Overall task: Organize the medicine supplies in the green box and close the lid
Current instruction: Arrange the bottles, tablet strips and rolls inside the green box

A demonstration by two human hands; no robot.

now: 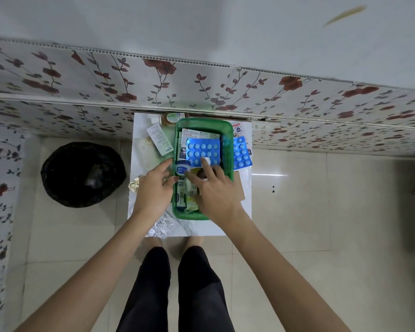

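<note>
The green box (pixel 228 149) stands open on a small white table (pixel 139 212). Inside lie a blue blister pack (pixel 203 149), a printed leaflet (pixel 197 134), a small blue-lidded jar (pixel 182 167) and tubes and sachets (pixel 182 198) at the near end. My left hand (pixel 153 190) rests at the box's left rim, fingers apart, fingertips close to the jar. My right hand (pixel 217 191) is over the near half of the box, its index finger stretched onto a small white item (pixel 206 161) by the blister pack. Neither hand visibly grips anything.
Outside the box lie a second blue blister pack (pixel 242 153) on the right, a white carton (pixel 159 140) on the left and a silver blister strip (pixel 162 227) at the table's near edge. A black bin (pixel 83 174) stands left of the table. A flowered wall is just behind.
</note>
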